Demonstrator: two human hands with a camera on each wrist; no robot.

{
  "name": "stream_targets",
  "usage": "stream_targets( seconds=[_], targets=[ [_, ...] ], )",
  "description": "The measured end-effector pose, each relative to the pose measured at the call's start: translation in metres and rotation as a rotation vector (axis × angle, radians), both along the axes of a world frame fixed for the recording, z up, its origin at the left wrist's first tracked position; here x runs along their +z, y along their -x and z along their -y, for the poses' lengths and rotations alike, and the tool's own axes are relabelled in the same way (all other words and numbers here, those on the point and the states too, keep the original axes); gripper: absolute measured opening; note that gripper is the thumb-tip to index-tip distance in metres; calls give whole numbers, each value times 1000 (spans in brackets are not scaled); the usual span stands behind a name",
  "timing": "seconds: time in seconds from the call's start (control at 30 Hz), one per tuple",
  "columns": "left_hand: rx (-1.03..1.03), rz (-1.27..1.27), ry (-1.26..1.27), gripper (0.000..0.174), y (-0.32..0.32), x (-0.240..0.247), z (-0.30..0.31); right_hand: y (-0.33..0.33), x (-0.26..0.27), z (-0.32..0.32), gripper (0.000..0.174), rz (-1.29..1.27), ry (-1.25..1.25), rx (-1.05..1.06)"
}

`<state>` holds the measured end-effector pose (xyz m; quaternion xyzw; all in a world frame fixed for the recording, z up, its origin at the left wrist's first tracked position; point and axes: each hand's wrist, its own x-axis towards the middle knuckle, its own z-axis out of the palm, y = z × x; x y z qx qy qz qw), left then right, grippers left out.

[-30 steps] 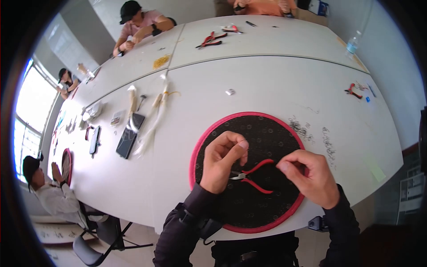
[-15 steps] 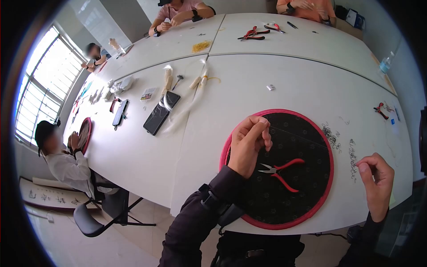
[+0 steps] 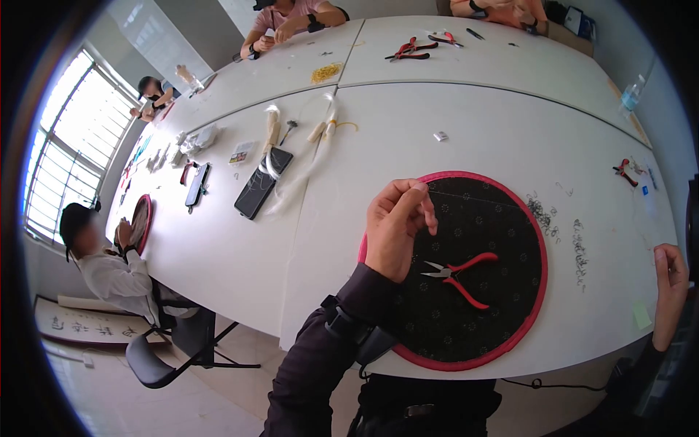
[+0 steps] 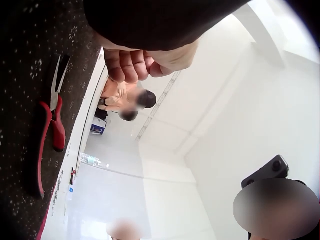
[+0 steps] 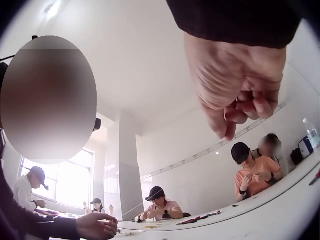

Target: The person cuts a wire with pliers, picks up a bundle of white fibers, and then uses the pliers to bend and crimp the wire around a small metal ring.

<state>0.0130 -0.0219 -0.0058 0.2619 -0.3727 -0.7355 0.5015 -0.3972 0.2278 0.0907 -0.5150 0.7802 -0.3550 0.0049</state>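
Note:
My left hand (image 3: pixel 393 229) is raised over the left side of a round dark mat (image 3: pixel 466 335) with a red rim. Its thumb and index finger pinch a thin clear thread (image 3: pixel 466 195), which runs off toward the right. Far out at the table's right edge, my right hand (image 3: pixel 670 291) has its thumb and fingertips together at the thread's other end. In the right wrist view the right hand (image 5: pixel 235 85) shows curled fingers. Red-handled pliers (image 3: pixel 449 274) lie on the mat with their jaws spread, below and right of the left hand.
Dark small curled bits (image 3: pixel 540 213) lie right of the mat. A phone (image 3: pixel 263 183) and bundles of clear strands (image 3: pixel 320 156) are to the left. More pliers (image 3: pixel 625 173) and a bottle (image 3: pixel 632 93) stand along the right side. Other people sit around the table.
My right hand has moved from over the mat far out to the right, drawing the thread out. The left hand stays over the mat's left side; the head view has turned left.

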Motion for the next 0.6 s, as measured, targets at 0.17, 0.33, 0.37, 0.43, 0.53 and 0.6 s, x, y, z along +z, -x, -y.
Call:
stream_targets(
  seconds=[0.17,0.33,0.37,0.43,0.53,0.6],
  targets=[
    [-46,41,-6,8,2,5,-3,70,-17,-22,21,-94,83,-114],
    [-158,221,-10,7,14,19,-19,44,25,-13,28,-90,-13,-130],
    [-203,248,4,6,18,21,-22,55,24,-16,29,-103,-24,-152],
    [-288,308,14,5,26,26,-26,74,27,-22,29,-127,-54,-199],
    [-357,394,88,7,41,28,-35,103,35,-29,27,-103,-110,-295],
    [-370,410,108,10,52,32,-41,122,38,-36,27,-20,-136,-388]
  ],
)
